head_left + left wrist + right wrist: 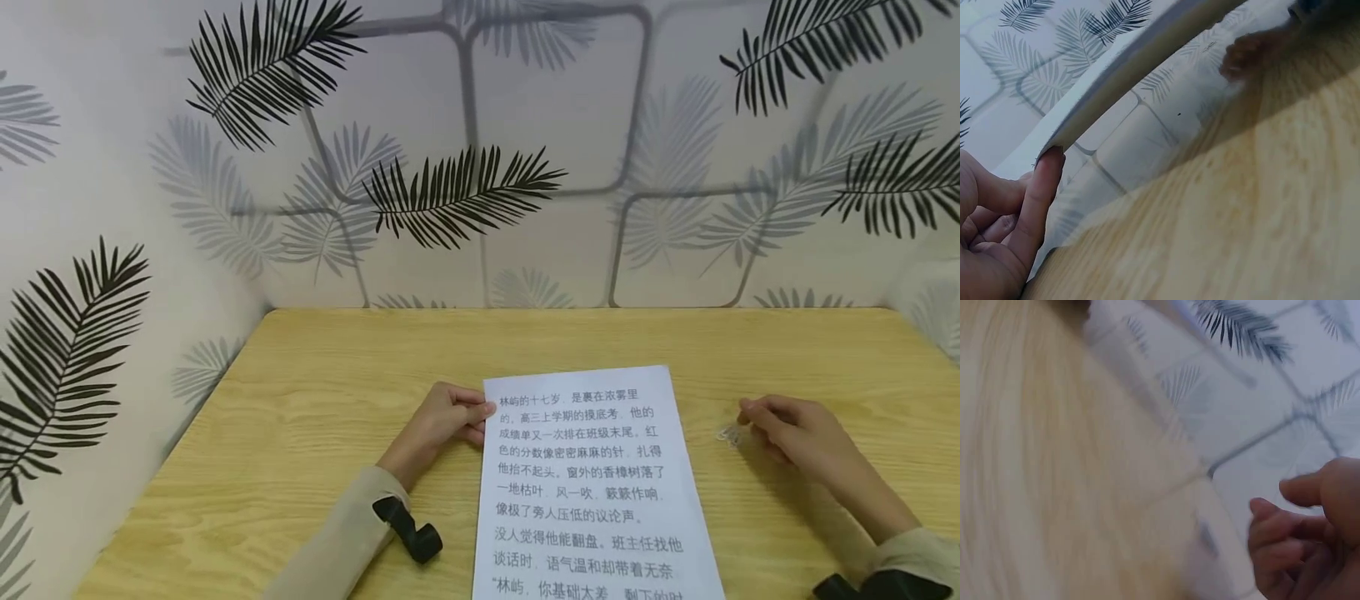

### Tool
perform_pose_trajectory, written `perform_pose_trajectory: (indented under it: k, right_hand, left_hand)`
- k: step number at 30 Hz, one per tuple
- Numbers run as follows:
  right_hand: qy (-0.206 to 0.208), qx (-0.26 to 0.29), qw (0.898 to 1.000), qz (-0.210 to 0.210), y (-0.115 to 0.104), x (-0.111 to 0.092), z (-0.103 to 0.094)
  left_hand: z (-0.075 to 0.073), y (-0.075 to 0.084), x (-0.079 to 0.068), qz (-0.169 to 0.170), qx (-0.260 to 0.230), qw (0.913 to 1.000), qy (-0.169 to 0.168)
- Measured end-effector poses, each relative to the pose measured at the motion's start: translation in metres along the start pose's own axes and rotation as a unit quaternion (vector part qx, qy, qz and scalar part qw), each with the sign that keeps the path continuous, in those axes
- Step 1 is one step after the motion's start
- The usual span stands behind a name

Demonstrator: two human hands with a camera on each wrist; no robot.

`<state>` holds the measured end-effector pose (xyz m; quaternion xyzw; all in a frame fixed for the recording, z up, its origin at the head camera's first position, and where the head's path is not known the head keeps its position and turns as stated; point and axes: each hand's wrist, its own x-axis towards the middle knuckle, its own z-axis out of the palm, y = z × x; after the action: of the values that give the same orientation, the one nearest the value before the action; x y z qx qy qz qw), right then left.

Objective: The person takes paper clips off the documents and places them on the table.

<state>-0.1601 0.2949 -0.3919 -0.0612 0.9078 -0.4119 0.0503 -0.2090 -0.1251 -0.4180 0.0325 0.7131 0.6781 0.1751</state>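
Observation:
A white sheet of paper [585, 483] printed with Chinese text appears in the head view, its lower end cut off by the frame. My left hand [448, 419] pinches its upper left edge between thumb and fingers. Seen from the left wrist, the paper's edge [1104, 87] is lifted off the table, with my left hand [1007, 219] gripping its corner. Several small shiny pieces [729, 435], perhaps paper clips, lie right of the paper. Just beside them is my right hand [798, 437]. In the right wrist view, my right hand [1307, 531] has loosely bent fingers, thumb apart, and nothing visible between them.
A light wood-grain table [360, 358] carries everything. Behind it stands a pale wall covering [540, 108] with dark leaf prints, which continues along the left side. Black straps with small devices [420, 537] sit on both wrists, over beige sleeves [337, 533].

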Motion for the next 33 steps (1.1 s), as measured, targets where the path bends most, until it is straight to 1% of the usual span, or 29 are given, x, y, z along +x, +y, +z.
perform_pose_trajectory:
  k: [1,2,3,5,6,7,9,12,14,17,21,24,29,33]
  right_hand:
    - [-0.029,0.027,0.999,-0.014,-0.006,-0.002,0.001]
    - [-0.064,0.058,0.996,-0.030,-0.013,-0.003,0.003]
    - [-0.099,0.087,0.990,-0.047,-0.019,-0.003,0.007]
    - [-0.171,0.127,0.974,-0.072,-0.030,-0.004,0.017]
    - [-0.192,0.133,0.969,-0.081,-0.034,-0.004,0.022]
    - [-0.200,0.132,0.967,-0.081,-0.037,-0.005,0.026]
    - [-0.191,0.114,0.972,-0.078,-0.039,-0.007,0.034]
    - [-0.170,0.086,0.981,-0.046,-0.035,-0.010,0.041]
    - [-0.171,0.078,0.982,-0.028,-0.031,-0.011,0.044]
    - [-0.182,0.075,0.980,-0.014,-0.026,-0.013,0.048]
    - [-0.168,0.070,0.983,-0.009,-0.026,-0.012,0.051]
    - [-0.156,0.054,0.986,-0.011,-0.029,-0.009,0.052]
    - [-0.153,0.041,0.987,-0.020,-0.030,-0.007,0.055]
    - [-0.143,0.039,0.989,-0.018,-0.028,-0.006,0.055]
  left_hand:
    - [0.000,0.000,0.000,0.002,-0.003,1.0000,-0.002]
    - [0.001,0.001,0.001,0.002,-0.006,1.0000,-0.002]
    - [0.001,0.002,0.001,0.002,-0.008,1.0000,0.000]
    - [0.001,0.003,0.001,0.003,-0.007,1.0000,0.004]
    - [0.002,0.002,0.001,0.003,-0.004,1.0000,0.005]
    - [0.002,0.002,0.001,0.005,-0.001,1.0000,0.006]
    - [0.004,0.002,0.000,0.004,0.003,1.0000,0.007]
    - [0.007,-0.001,-0.001,0.004,0.005,0.9999,0.013]
    - [0.008,-0.002,-0.003,0.001,0.004,0.9998,0.019]
    - [0.010,-0.004,-0.005,-0.003,0.014,0.9995,0.028]
    - [0.010,-0.003,-0.004,0.006,0.052,0.9978,0.041]
    - [0.008,-0.001,-0.004,0.015,0.072,0.9959,0.052]
    - [0.006,0.001,-0.005,0.011,0.078,0.9950,0.062]
    - [0.007,0.000,-0.002,0.013,0.086,0.9942,0.063]
